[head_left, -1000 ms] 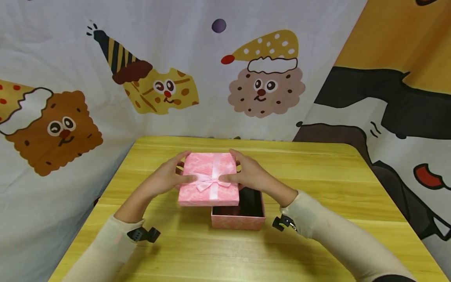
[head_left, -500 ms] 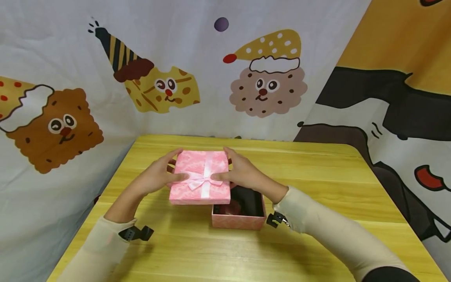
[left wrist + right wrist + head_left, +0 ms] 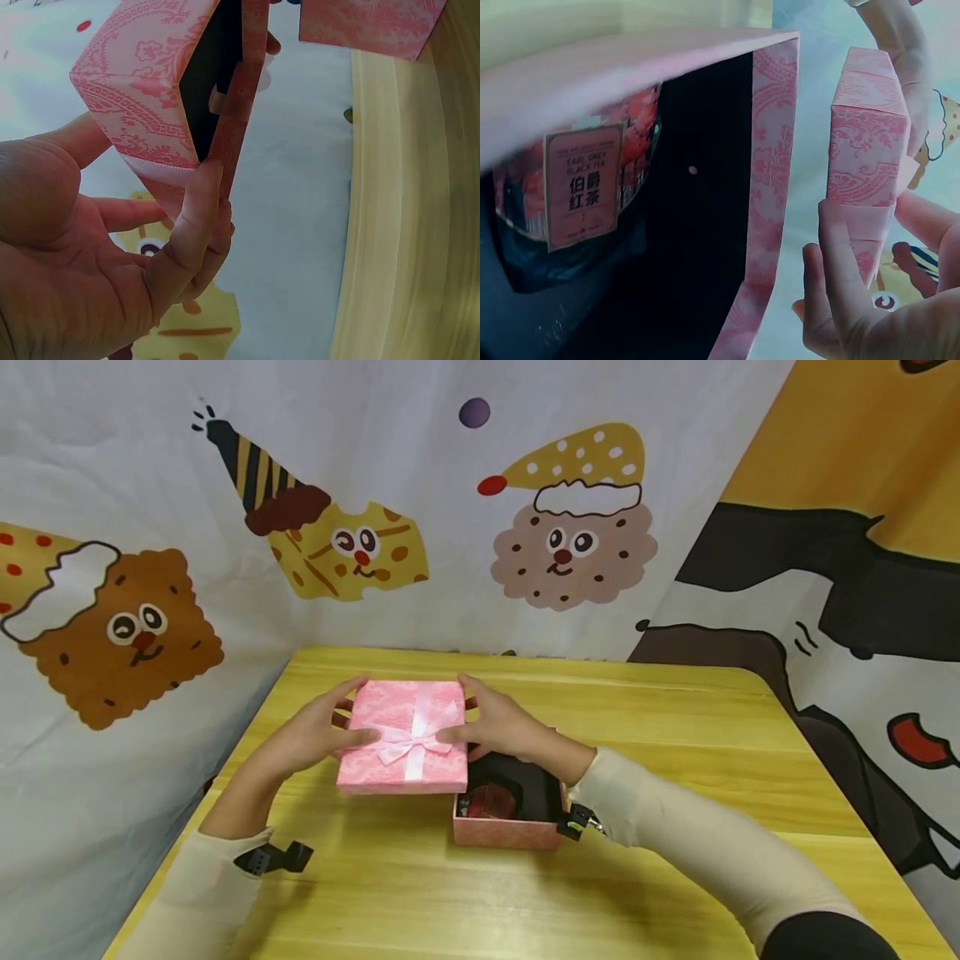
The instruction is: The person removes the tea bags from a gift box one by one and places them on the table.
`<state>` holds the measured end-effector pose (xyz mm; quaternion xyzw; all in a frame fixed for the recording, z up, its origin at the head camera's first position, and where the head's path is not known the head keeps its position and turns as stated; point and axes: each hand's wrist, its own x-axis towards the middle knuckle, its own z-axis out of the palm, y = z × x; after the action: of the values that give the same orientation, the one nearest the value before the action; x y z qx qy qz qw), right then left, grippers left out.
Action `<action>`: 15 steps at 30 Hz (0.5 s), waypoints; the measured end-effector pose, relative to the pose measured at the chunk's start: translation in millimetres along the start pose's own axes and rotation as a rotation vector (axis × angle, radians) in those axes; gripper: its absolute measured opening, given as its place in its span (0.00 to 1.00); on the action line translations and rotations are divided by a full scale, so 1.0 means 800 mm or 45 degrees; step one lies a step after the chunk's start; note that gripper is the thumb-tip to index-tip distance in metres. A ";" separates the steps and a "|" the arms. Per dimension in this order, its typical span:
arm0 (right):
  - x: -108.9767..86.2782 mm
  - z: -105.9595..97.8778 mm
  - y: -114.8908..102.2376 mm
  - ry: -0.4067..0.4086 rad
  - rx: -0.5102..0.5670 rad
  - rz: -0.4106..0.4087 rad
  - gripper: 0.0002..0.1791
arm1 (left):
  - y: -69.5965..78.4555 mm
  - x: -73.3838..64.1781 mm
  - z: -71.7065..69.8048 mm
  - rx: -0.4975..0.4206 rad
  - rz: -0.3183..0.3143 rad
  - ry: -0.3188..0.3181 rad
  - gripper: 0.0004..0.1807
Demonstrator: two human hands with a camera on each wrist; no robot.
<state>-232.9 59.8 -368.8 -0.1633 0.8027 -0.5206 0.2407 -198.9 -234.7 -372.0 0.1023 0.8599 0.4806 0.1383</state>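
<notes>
Head view: one square gift-box lid (image 3: 390,706), pink with paisley-style print, crossed by a pale pink ribbon with a bow (image 3: 408,745) on the top face; held above the table, off its box, up and to the left of it. Left hand (image 3: 307,735): grasping the lid at its left side, thumb on top, fingers along the side and rim. Right hand (image 3: 498,722): grasping the opposite side likewise, thumb by the bow, forearm crossing over the box. Left wrist view: dark interior of the lid visible, fingers along its rim. One matching pink box base (image 3: 506,835), uncovered, standing on the table; black lining (image 3: 697,240) with one small pink spot. Inside the base, one tea packet (image 3: 641,127), red and dark, bearing a dull pink label (image 3: 583,187) lettered "Earl Grey Black Tea" and 伯爵红茶; smaller print not legible. One table (image 3: 450,910), yellow wood-grain top. Two beige sleeves (image 3: 690,827), each with a black wrist device (image 3: 262,860). Behind the table, a white printed backdrop (image 3: 457,593): brown square biscuit (image 3: 180,627), yellow cheese wedge (image 3: 300,560) and round pinkish cookie (image 3: 592,568), all in party hats.
</notes>
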 end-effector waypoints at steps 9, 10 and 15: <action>0.016 0.006 -0.006 -0.091 0.183 0.055 0.54 | -0.014 -0.004 -0.018 0.012 -0.025 -0.005 0.54; 0.018 0.008 -0.008 -0.103 0.211 0.064 0.54 | -0.016 -0.005 -0.020 0.015 -0.027 -0.006 0.54; 0.027 0.016 -0.014 -0.164 0.336 0.095 0.52 | -0.027 -0.011 -0.029 0.029 -0.043 0.002 0.54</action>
<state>-243.4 34.2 -367.4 -0.1331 0.7157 -0.6008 0.3303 -199.3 -267.2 -377.7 0.0891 0.8671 0.4683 0.1446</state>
